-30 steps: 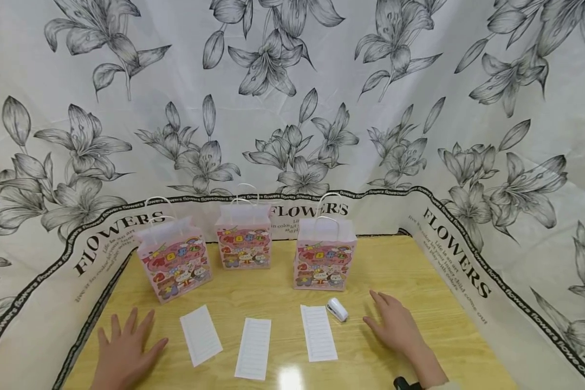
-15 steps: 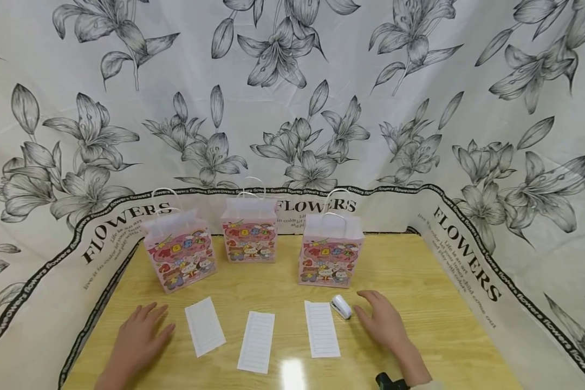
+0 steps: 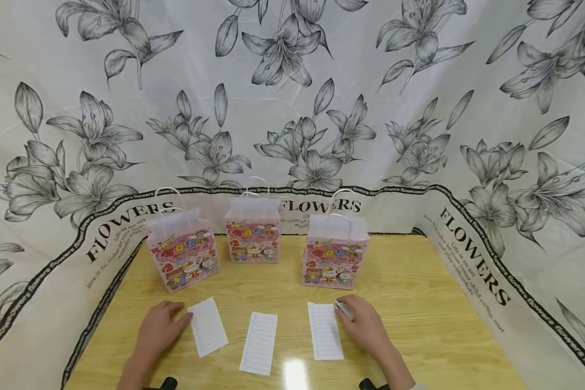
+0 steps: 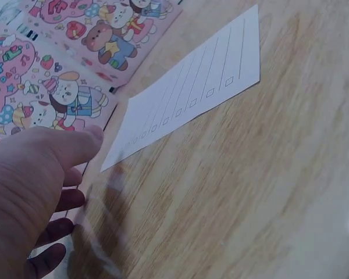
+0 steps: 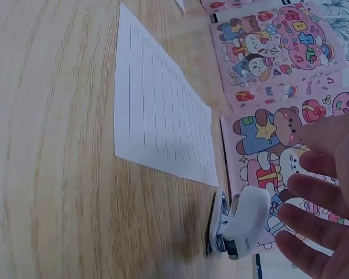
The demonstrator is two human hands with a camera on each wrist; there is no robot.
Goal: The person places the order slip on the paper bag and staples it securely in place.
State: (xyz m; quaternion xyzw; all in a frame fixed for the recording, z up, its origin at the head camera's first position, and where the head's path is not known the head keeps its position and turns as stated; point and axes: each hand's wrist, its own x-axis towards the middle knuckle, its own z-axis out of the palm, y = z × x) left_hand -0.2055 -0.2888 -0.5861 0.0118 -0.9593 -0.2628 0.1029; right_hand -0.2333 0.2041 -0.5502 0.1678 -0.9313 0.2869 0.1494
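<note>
My left hand (image 3: 158,330) is at the left edge of a white lined slip of paper (image 3: 208,327). In the left wrist view its thumb lies close to a corner of the lined slip, and the fingers are loose and spread. My right hand (image 3: 365,327) reaches over a small white stapler (image 3: 346,310), partly covering it in the head view. The right wrist view has the stapler (image 5: 241,224) just beside the loosely bent, spread fingertips, with nothing gripped. Left of the stapler lies another lined slip (image 3: 325,331).
A third lined slip (image 3: 259,344) lies mid-table. Behind the slips stand three pink cartoon paper bags with white handles: left bag (image 3: 185,260), middle bag (image 3: 253,238) and right bag (image 3: 335,262). A flower-printed curtain (image 3: 292,135) hangs around the wooden table (image 3: 409,271).
My left hand has moved right to the edge of the left slip, its fingers drawing closer together. My right hand has moved left from beside the stapler to over it.
</note>
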